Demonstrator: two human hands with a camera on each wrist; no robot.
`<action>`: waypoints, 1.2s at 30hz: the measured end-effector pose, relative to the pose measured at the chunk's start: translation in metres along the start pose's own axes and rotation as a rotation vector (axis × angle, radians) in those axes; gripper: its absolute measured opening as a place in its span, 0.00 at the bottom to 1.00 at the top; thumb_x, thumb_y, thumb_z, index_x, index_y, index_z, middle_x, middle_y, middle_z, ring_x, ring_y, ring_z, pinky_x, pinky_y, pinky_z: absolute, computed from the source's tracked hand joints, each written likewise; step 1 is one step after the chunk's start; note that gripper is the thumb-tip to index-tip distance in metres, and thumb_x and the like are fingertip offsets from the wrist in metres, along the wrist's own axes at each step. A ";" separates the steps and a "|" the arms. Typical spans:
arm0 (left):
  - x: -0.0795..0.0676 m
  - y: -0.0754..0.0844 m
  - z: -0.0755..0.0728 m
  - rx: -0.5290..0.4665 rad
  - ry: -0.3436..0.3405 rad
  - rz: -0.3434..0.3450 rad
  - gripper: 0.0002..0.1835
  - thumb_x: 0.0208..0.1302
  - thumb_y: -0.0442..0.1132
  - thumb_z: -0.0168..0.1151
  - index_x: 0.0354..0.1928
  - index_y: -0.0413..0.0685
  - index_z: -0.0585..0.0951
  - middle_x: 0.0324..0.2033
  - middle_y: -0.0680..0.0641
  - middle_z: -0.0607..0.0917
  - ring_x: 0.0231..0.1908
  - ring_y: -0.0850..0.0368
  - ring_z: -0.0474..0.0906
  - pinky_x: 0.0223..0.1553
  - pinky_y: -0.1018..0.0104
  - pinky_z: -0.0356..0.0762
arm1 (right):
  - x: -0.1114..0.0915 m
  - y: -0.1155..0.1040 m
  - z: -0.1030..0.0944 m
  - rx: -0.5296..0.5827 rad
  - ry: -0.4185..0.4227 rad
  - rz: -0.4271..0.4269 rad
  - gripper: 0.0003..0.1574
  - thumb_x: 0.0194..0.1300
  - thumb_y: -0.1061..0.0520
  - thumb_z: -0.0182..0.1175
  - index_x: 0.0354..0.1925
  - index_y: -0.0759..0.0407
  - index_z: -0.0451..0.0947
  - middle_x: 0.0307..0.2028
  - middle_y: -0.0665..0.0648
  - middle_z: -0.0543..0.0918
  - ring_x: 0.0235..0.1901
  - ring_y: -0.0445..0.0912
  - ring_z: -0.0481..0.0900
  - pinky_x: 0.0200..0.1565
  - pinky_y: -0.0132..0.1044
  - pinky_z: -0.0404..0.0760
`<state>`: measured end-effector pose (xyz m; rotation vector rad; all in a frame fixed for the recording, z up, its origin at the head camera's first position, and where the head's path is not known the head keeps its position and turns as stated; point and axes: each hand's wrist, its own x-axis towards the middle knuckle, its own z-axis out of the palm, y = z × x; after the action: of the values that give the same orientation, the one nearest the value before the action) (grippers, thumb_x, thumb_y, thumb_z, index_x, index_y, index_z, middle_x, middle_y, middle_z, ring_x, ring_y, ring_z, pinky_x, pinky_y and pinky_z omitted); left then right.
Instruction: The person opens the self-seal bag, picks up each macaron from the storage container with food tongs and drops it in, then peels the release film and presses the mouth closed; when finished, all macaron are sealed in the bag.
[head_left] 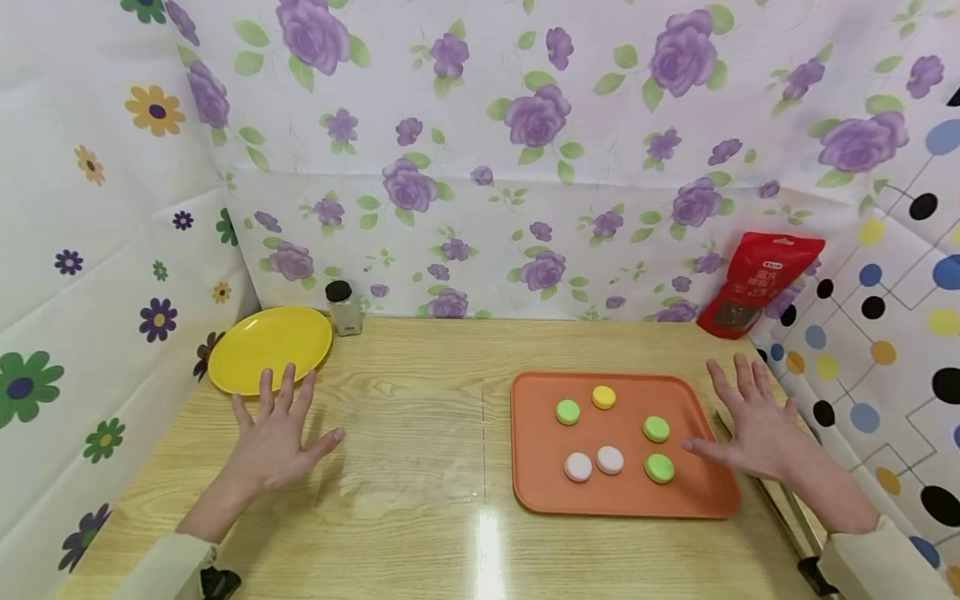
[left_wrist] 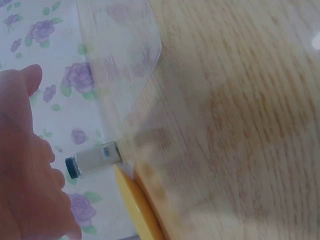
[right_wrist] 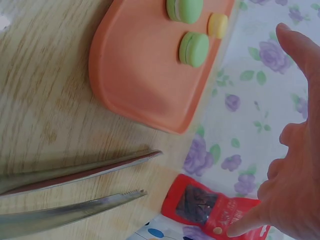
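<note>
My left hand (head_left: 272, 446) hovers with spread fingers over the table, just in front of a yellow plate (head_left: 270, 343); it holds nothing. On the other side, my right hand (head_left: 761, 429) is spread too, above the right end of an orange tray (head_left: 540, 492), also holding nothing. Several macarons lie on the tray: green ones (head_left: 656, 429), pale pink ones (head_left: 610, 460) and a yellow one (head_left: 603, 397). Beneath the right hand and forearm lie metal tongs (right_wrist: 80, 172), their two arms apart in the right wrist view. The right forearm partly covers them in the head view.
A small jar with a black lid (head_left: 344, 308) stands beside the plate at the back. At the back right corner a red pouch (head_left: 761, 283) leans against the cloth. Patterned cloth walls (head_left: 480, 233) border the wooden table (head_left: 405, 533) behind and at both sides.
</note>
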<state>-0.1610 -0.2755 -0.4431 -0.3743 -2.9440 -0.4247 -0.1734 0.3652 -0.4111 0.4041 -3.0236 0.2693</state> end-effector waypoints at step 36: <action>0.017 0.057 0.083 -0.161 -0.138 0.195 0.38 0.67 0.56 0.63 0.72 0.43 0.69 0.73 0.30 0.59 0.73 0.29 0.46 0.61 0.20 0.36 | 0.106 -0.265 0.100 -0.195 -0.389 -0.435 0.54 0.61 0.31 0.66 0.72 0.64 0.65 0.72 0.63 0.64 0.73 0.55 0.56 0.69 0.60 0.56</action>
<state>-0.1712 -0.1938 -0.5039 -0.7306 -2.9732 -0.6349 -0.2099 0.0688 -0.4553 1.1920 -3.1607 -0.1526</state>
